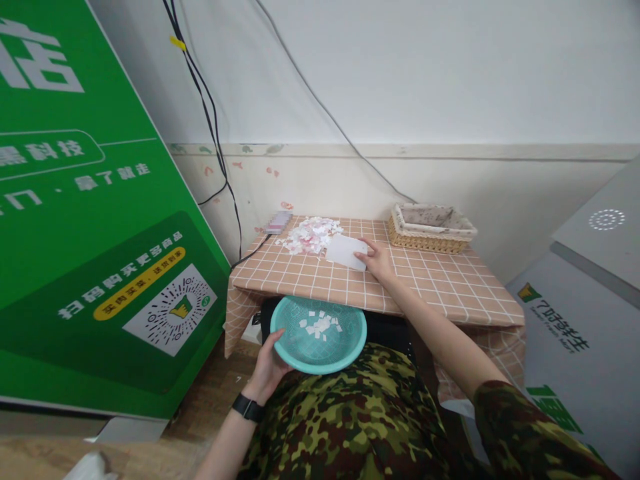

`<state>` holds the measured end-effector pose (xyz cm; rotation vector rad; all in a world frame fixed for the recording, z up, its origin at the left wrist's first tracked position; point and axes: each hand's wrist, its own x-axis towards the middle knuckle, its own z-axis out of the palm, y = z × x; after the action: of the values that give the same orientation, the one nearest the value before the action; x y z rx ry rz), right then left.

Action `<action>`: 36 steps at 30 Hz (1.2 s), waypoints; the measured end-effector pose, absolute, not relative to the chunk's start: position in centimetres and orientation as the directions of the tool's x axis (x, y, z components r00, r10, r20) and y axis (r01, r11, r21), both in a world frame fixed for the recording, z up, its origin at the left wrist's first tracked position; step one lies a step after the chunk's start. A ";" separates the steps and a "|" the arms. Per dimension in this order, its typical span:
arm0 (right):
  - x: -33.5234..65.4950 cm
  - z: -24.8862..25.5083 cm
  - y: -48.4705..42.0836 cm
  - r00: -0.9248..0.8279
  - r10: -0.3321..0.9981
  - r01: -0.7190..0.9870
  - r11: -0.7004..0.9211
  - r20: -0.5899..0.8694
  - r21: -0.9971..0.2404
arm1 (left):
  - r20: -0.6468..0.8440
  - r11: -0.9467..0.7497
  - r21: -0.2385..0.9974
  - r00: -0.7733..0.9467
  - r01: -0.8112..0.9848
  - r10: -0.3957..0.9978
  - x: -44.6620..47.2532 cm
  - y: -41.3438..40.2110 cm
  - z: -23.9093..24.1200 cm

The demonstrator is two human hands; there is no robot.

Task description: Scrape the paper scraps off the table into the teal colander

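Observation:
My left hand [270,363] grips the rim of a teal mesh basket [320,365] at my lap, just below the table's front edge. Several small white paper pieces [323,325] lie in the bottom of that basket. Over the table, my right hand [375,259] pinches the right edge of a flat white card [347,252], thumb on top. Left of the card, and close to it, spreads a heap of white and pinkish paper scraps [310,235].
A checked brown cloth covers the table [310,283]. Back right stands a lined wicker basket [430,230]. A blurred flat item [279,223] with a black cable lies at the back left. A green sign panel [100,267] rises on the left, a grey cabinet [590,320] on the right.

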<state>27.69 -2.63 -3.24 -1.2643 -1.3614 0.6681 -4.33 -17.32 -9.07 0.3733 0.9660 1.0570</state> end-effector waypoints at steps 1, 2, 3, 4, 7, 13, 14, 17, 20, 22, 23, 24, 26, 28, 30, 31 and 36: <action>27.6 -3.2 -2.6 0.171 0.930 0.305 0.264 0.326 -0.915 | -0.485 0.477 0.677 0.148 -0.561 0.862 -4.3 -17.3 -9.1; 27.4 -3.2 -2.6 0.163 0.932 0.307 0.263 0.323 -0.915 | -0.483 0.477 0.678 0.151 -0.559 0.863 -4.4 -17.3 -9.1; 27.3 -3.1 -2.6 0.157 0.932 0.314 0.265 0.325 -0.912 | -0.478 0.477 0.680 0.156 -0.557 0.864 -4.4 -17.3 -9.1; 27.0 -3.0 -2.5 0.154 0.930 0.326 0.270 0.333 -0.906 | -0.474 0.477 0.682 0.161 -0.555 0.866 -4.4 -17.3 -9.1; 26.2 -2.9 -2.0 0.165 0.917 0.359 0.287 0.364 -0.888 | -0.470 0.486 0.677 0.183 -0.553 0.863 -4.6 -17.3 -9.1; 24.4 -2.7 -0.8 0.132 0.942 0.317 0.255 0.309 -0.914 | -0.470 0.492 0.665 0.197 -0.562 0.860 -4.7 -17.1 -9.2; 24.2 -2.6 -0.9 0.113 0.947 0.304 0.255 0.300 -0.918 | -0.472 0.489 0.665 0.191 -0.565 0.861 -4.7 -17.1 -9.2; 23.6 -2.2 -2.5 0.049 0.953 0.290 0.273 0.299 -0.917 | -0.475 0.481 0.669 0.172 -0.567 0.863 -4.7 -17.0 -9.5; 23.0 -2.0 -5.4 -0.013 0.958 0.306 0.275 0.285 -0.911 | -0.475 0.480 0.668 0.170 -0.569 0.863 -4.8 -16.9 -9.7; 22.7 -2.0 -7.4 -0.081 0.967 0.271 0.256 0.243 -0.928 | -0.474 0.481 0.664 0.175 -0.572 0.863 -4.9 -16.8 -9.8; 22.8 -2.0 -8.2 -0.120 0.969 0.247 0.240 0.216 -0.939 | -0.474 0.480 0.666 0.174 -0.571 0.863 -5.0 -16.8 -9.8; 23.0 -2.0 -8.8 -0.143 0.970 0.229 0.224 0.195 -0.947 | -0.474 0.480 0.669 0.171 -0.567 0.864 -5.0 -16.8 -9.7; 24.1 -1.9 -9.0 -0.105 0.977 0.203 0.203 0.185 -0.958 | -0.478 0.484 0.677 0.169 -0.555 0.862 -5.1 -16.8 -9.6; 26.0 -1.7 -8.1 0.065 0.972 0.183 0.211 0.226 -0.960 | -0.481 0.491 0.679 0.174 -0.546 0.859 -5.1 -16.8 -9.5; 28.5 -1.6 -6.5 0.256 0.927 0.180 0.234 0.275 -0.955 | -0.477 0.488 0.675 0.177 -0.553 0.861 -5.0 -16.9 -9.4; 29.8 -1.7 -5.7 0.333 0.891 0.201 0.252 0.308 -0.947 | -0.476 0.486 0.672 0.177 -0.558 0.862 -5.0 -16.9 -9.4; 32.7 -2.3 -3.7 0.374 0.873 0.267 0.221 0.312 -0.938 | -0.481 0.485 0.668 0.170 -0.565 0.860 -4.9 -16.7 -9.7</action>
<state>32.66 -3.73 -2.33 -1.3224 -1.1575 0.5849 -4.89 -16.73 -9.65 0.3740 0.9455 1.0462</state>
